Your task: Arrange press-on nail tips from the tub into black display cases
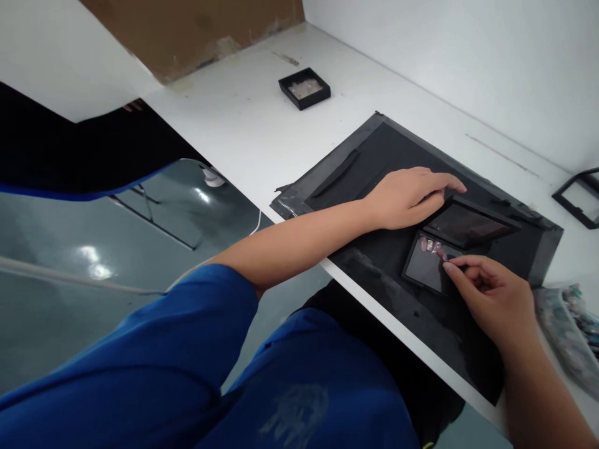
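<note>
On a black mat [397,305] lies an opened flat black case [410,265], its dark, shiny lid [468,226] tilted up at the back. Several pinkish, glossy press-on nails [429,245] stand in a row along the inside of its base. My right hand [500,296] pinches a small press-on nail [442,255] between thumb and forefinger, at the right end of that row. My left hand [412,196] is by the lid's left edge, forefinger stretched out and nothing visible in it. Whether its thumb touches the lid I cannot tell.
A small black square box [304,88] with pale pieces inside stands at the back of the white table [234,118]. At right are a black frame [580,199] and a clear bag [564,330] of small colourful pieces. A white wall [468,62] borders the table.
</note>
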### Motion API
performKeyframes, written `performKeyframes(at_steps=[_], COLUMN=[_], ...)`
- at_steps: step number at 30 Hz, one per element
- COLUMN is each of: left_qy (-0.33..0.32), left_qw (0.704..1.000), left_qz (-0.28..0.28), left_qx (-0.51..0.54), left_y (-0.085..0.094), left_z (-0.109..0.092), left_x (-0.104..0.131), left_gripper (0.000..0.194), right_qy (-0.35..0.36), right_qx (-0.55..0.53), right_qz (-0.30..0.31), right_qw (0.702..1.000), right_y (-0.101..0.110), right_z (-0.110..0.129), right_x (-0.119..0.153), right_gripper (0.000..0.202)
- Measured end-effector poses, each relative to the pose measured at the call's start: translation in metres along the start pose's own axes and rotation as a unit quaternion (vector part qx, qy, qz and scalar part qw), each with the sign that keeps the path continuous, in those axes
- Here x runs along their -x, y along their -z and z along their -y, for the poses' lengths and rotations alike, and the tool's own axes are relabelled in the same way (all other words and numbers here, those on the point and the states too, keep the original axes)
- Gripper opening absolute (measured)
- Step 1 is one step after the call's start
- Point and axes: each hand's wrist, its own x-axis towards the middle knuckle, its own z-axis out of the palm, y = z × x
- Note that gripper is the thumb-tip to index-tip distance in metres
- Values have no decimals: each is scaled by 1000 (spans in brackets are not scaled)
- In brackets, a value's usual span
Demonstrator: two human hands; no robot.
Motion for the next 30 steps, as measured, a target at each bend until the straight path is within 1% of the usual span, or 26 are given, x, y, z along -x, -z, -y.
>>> performKeyframes(at_steps=[3, 6, 11, 13, 16, 21, 23, 27, 28, 30], left_qy=[-16, -19, -17, -20, -22, -16, -20, -40, -41, -45], left_qw=[1000, 1000, 1000, 1000, 999, 998, 998, 999, 999, 998], left_qz=[17, 18, 19, 20, 32, 54, 52, 1, 0, 22], left_qx=[-1, -4, -4, 1, 5, 4, -3, 20, 31, 41], left_y=[0, -1, -3, -4, -4, -3, 0, 16, 21, 30], left_z=[1, 2, 3, 4, 4, 2, 4, 13, 15, 19], left_x=[-1, -1, -1, -2, -3, -1, -1, -3, -3, -4], left_gripper=[42, 42, 40, 40, 39, 39, 39, 49, 52, 64], right_qy=[5, 11, 60, 63, 39, -18, -29, -11, -5, 0], right_qx=[28, 44, 114, 145, 167, 157, 157, 115, 101, 87], right_qz=[-11, -30, -71, -89, -98, -110, -111, -101, -105, -114], right_qw=[1000, 999, 989, 983, 980, 981, 981, 988, 989, 990], right_y=[-2, -4, -11, -14, -17, -17, -15, -9, -8, -6], right_z=[5, 7, 13, 16, 20, 23, 23, 20, 19, 14], right_x=[3, 5, 6, 5, 3, 1, 1, 2, 2, 1], right_gripper=[38, 38, 41, 40, 37, 37, 39, 48, 50, 52])
